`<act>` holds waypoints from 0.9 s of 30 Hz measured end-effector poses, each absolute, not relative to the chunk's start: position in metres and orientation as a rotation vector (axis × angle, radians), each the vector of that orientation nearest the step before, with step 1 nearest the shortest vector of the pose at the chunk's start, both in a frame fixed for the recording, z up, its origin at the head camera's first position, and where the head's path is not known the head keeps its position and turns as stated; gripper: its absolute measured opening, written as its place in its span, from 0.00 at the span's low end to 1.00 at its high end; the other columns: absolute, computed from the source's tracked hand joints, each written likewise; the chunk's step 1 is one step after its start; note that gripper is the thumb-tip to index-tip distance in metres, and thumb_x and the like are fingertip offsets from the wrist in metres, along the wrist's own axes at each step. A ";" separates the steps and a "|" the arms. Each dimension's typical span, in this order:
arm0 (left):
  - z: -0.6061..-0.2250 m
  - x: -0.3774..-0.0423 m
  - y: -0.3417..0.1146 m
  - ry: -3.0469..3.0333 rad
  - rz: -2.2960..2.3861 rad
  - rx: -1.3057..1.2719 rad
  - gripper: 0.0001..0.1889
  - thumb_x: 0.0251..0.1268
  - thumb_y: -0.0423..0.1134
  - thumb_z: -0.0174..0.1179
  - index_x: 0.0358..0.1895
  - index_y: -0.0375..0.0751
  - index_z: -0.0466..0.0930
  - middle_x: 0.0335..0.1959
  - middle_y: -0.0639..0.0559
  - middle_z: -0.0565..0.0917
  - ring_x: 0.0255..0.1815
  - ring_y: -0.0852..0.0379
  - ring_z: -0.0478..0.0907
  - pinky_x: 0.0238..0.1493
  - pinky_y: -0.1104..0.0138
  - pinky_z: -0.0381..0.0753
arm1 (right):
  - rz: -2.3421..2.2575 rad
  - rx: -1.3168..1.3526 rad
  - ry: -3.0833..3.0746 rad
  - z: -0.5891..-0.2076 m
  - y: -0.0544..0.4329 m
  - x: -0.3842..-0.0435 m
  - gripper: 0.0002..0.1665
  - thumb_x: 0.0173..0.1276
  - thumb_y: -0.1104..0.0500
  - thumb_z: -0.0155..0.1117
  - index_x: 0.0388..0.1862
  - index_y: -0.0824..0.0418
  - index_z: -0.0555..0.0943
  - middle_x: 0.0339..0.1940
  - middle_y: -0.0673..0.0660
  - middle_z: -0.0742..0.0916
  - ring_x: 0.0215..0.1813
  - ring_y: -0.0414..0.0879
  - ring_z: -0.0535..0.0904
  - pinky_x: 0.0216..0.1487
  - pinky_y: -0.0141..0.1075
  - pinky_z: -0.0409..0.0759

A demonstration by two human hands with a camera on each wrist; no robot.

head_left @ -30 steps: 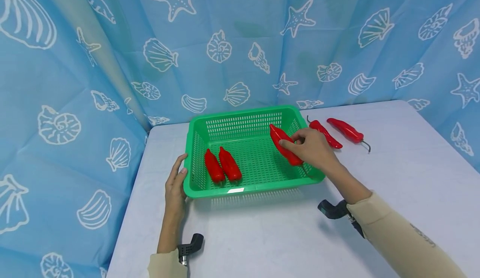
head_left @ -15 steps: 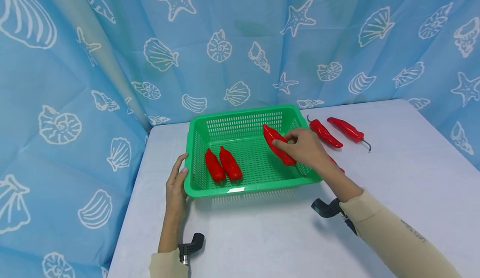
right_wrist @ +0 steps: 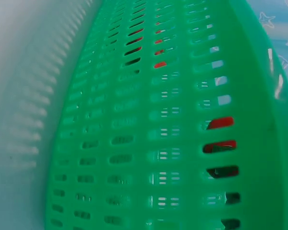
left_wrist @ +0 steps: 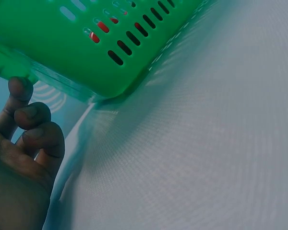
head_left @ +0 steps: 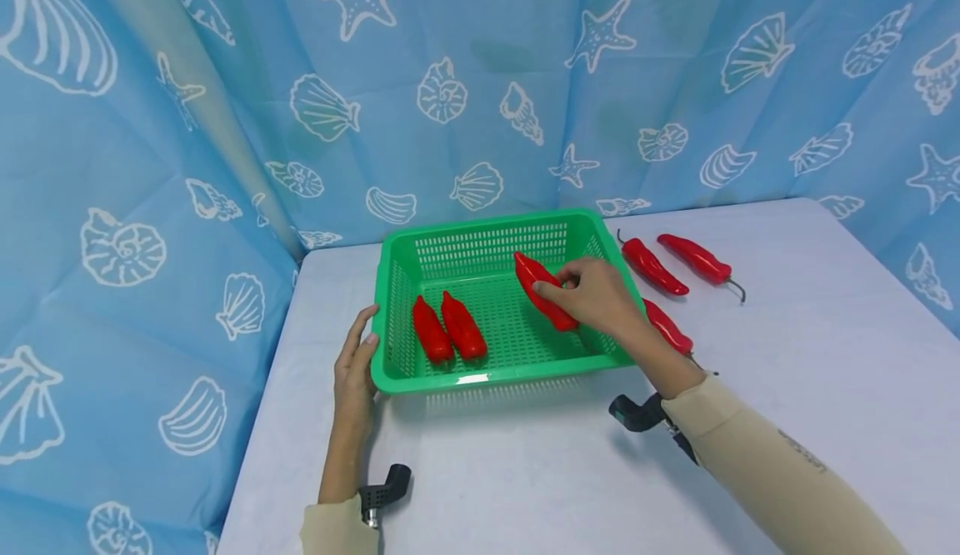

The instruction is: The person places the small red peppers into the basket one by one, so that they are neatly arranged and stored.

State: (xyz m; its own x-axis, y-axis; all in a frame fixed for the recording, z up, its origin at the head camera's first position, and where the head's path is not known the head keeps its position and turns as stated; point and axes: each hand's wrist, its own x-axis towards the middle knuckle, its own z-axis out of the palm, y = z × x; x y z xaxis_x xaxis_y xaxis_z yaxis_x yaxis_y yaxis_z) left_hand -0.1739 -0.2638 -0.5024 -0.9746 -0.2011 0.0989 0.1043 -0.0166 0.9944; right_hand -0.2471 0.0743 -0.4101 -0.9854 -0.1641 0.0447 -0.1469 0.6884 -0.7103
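Pinched between the thumb and fingers of the right hand [head_left: 596, 292], a glossy red, long tapering pepper [head_left: 551, 312] is held over the right half of a green, rectangular plastic basket with slotted walls [head_left: 540, 369]; whether it touches the basket floor cannot be told. Its pointed tip slants away and to the left, its stem end toward the near right. The back of that hand faces up, the thumb lying along the pepper's near side, and the forearm in its beige sleeve [head_left: 765, 455] reaches diagonally in from the lower right, over the basket's near right corner. The left hand [head_left: 352, 376] grasps nothing: it rests against the basket's left side, thumb and index fingertip at the rim, forearm running almost straight forward. From the left wrist, the other fingers show bent, beneath the rim. Inside the basket, at the left, two similar red peppers [head_left: 463, 330] lie side by side, tips pointing away. Three more loose red peppers [head_left: 652, 267] with dark stems lie on the white-covered table [head_left: 480, 472] right of the basket, the nearest just beside its wall and partly hidden by the right forearm.
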 end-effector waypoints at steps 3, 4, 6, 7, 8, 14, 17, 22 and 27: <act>-0.502 -0.174 -0.263 -2.039 -2.096 0.100 0.22 0.77 0.53 0.49 0.70 0.64 0.71 0.63 0.51 0.75 0.42 0.52 0.79 0.39 0.66 0.81 | -1.188 -0.260 2.865 -0.412 0.072 -0.248 0.21 0.65 0.45 0.71 0.41 0.62 0.84 0.32 0.57 0.81 0.33 0.51 0.77 0.26 0.35 0.76; -0.501 -0.174 -0.263 -2.039 -2.095 0.098 0.22 0.77 0.53 0.49 0.70 0.64 0.71 0.63 0.51 0.75 0.42 0.53 0.79 0.39 0.66 0.81 | -1.186 -0.261 2.865 -0.412 0.071 -0.249 0.21 0.65 0.45 0.71 0.41 0.62 0.84 0.32 0.57 0.81 0.33 0.51 0.77 0.26 0.35 0.76; -0.501 -0.174 -0.263 -2.040 -2.096 0.096 0.22 0.77 0.53 0.49 0.70 0.64 0.71 0.62 0.50 0.76 0.41 0.53 0.79 0.39 0.66 0.81 | -1.188 -0.262 2.858 -0.412 0.069 -0.249 0.21 0.65 0.45 0.70 0.41 0.62 0.84 0.32 0.57 0.81 0.32 0.51 0.77 0.26 0.36 0.76; -0.500 -0.174 -0.263 -2.041 -2.094 0.096 0.22 0.77 0.53 0.49 0.70 0.64 0.71 0.61 0.49 0.77 0.41 0.53 0.79 0.39 0.66 0.81 | -1.190 -0.265 2.857 -0.412 0.068 -0.250 0.21 0.65 0.45 0.70 0.41 0.62 0.84 0.32 0.57 0.81 0.32 0.50 0.77 0.26 0.36 0.76; -0.500 -0.174 -0.262 -2.040 -2.096 0.092 0.22 0.77 0.53 0.49 0.71 0.63 0.71 0.61 0.50 0.76 0.41 0.53 0.79 0.39 0.66 0.80 | -1.193 -0.268 2.855 -0.413 0.067 -0.250 0.21 0.65 0.45 0.70 0.40 0.62 0.84 0.31 0.57 0.81 0.32 0.50 0.78 0.26 0.36 0.76; -0.501 -0.172 -0.263 -2.040 -2.097 0.092 0.22 0.77 0.53 0.48 0.71 0.64 0.70 0.59 0.51 0.77 0.40 0.53 0.79 0.38 0.66 0.80 | -1.189 -0.259 2.832 -0.415 0.059 -0.253 0.21 0.66 0.44 0.70 0.40 0.62 0.85 0.28 0.56 0.81 0.28 0.49 0.77 0.24 0.36 0.75; -0.502 -0.173 -0.263 -2.048 -2.088 0.097 0.22 0.77 0.53 0.48 0.71 0.64 0.70 0.58 0.51 0.78 0.39 0.53 0.79 0.37 0.67 0.80 | -1.175 -0.245 2.831 -0.416 0.056 -0.253 0.21 0.65 0.44 0.70 0.40 0.62 0.85 0.28 0.56 0.81 0.28 0.49 0.77 0.24 0.35 0.75; -0.502 -0.174 -0.263 -2.048 -2.085 0.094 0.22 0.77 0.53 0.48 0.71 0.64 0.70 0.64 0.52 0.74 0.42 0.52 0.78 0.38 0.67 0.79 | -1.162 -0.244 2.830 -0.418 0.053 -0.255 0.21 0.65 0.44 0.70 0.39 0.62 0.84 0.28 0.56 0.82 0.27 0.49 0.78 0.24 0.35 0.75; -0.503 -0.173 -0.263 -2.052 -2.075 0.082 0.22 0.77 0.53 0.48 0.71 0.63 0.70 0.69 0.53 0.70 0.48 0.49 0.77 0.40 0.66 0.80 | -1.159 -0.235 2.809 -0.419 0.051 -0.256 0.22 0.65 0.44 0.70 0.39 0.62 0.84 0.27 0.56 0.83 0.27 0.49 0.78 0.24 0.35 0.76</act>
